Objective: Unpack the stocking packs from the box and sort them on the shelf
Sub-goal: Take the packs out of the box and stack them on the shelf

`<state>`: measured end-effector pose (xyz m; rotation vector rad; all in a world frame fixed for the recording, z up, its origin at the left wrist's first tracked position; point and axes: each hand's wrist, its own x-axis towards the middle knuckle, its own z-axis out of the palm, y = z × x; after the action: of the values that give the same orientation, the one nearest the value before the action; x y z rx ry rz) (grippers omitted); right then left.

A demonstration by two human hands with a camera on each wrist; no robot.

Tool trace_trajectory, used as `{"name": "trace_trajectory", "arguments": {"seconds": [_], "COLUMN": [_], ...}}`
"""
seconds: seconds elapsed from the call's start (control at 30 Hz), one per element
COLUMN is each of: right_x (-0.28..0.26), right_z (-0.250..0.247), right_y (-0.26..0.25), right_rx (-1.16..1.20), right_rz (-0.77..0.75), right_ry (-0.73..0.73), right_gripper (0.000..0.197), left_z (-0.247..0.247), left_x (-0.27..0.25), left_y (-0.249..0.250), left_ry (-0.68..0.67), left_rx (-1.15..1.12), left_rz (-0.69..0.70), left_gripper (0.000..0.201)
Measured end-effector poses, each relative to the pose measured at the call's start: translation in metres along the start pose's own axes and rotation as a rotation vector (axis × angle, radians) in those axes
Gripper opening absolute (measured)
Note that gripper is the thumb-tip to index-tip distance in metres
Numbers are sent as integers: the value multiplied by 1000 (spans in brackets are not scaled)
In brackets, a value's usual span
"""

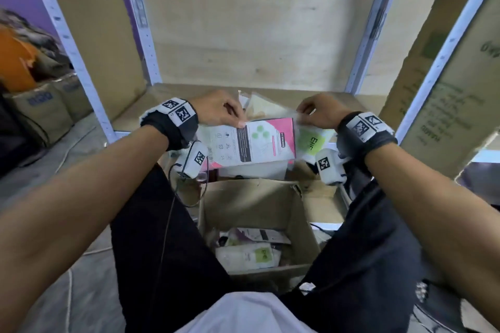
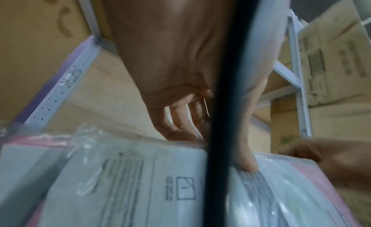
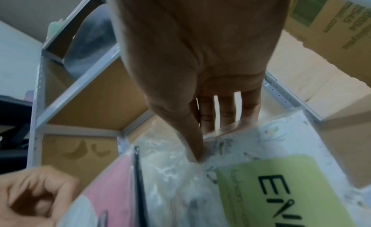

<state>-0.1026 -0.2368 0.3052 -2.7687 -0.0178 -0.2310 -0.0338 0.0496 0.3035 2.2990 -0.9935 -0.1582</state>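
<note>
Pinching the pink pack [image 1: 251, 140] in the left hand [image 1: 219, 111] and the green pack [image 1: 311, 140] in the right hand [image 1: 319, 113], the person should lay each flat in separate piles near the shelf's [image 1: 162, 97] front edge.

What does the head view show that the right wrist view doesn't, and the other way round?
Only the head view: the open cardboard box between the knees, with more packs inside. Only the right wrist view: the right hand's thumb pressed on the green-label pack, fingers behind its top edge. Both: the pink-and-white pack pinched by the left hand, and the shelf.
</note>
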Motion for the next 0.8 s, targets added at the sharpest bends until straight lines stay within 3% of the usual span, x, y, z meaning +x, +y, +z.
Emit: {"name": "trace_trajectory", "arguments": {"seconds": [0.1, 0.3, 0.57, 0.8], "right_x": [13, 55, 138, 220], "right_z": [-11, -2, 17, 49], "right_y": [8, 15, 11, -7], "right_rx": [19, 189, 290, 471], "right_rz": [59, 107, 179, 203], "right_ry": [58, 73, 66, -28], "right_gripper": [17, 21, 13, 11], "left_z": [-19, -33, -67, -93], "left_x": [5, 30, 80, 120], "left_y": [-7, -52, -111, -181], "left_ry": [96, 294, 516, 790], "left_rx": [-136, -453, -778, -891], "left_rz": [-22, -225, -302, -462], "left_gripper": [22, 28, 9, 32]}}
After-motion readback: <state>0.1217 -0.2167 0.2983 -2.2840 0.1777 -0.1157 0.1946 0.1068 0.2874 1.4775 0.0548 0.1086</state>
